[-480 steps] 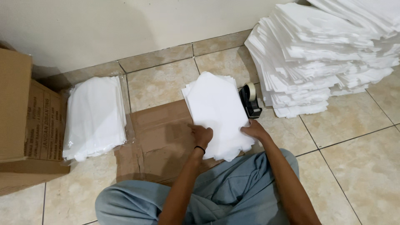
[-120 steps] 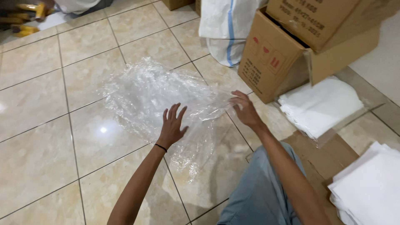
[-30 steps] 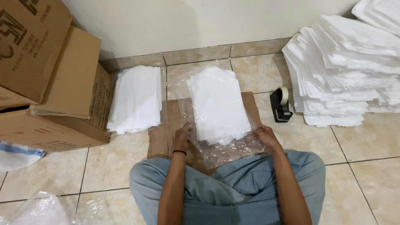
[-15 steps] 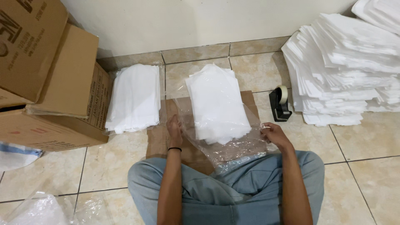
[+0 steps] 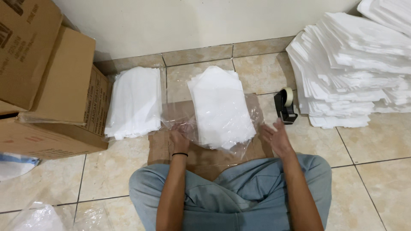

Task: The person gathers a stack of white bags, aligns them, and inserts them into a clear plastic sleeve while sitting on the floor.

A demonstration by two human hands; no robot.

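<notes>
A stack of white folded cloths (image 5: 221, 107) lies on a clear plastic bag (image 5: 252, 124) spread over a flat piece of cardboard (image 5: 159, 145) on the tiled floor. My left hand (image 5: 180, 136) pinches the bag's left edge beside the stack. To the right of the stack, my right hand (image 5: 276, 137) hovers with fingers spread, holding nothing. A black tape dispenser (image 5: 284, 105) stands just beyond my right hand.
A second white bundle in plastic (image 5: 133, 102) lies to the left. Stacked cardboard boxes (image 5: 47, 85) fill the left side. A tall pile of white cloths (image 5: 355, 68) rises at the right. Crumpled plastic (image 5: 38, 216) sits at bottom left. A wall runs behind.
My right hand has let go of the plastic and lifted away to the right with fingers spread. My left hand stays at the bag's left edge.
</notes>
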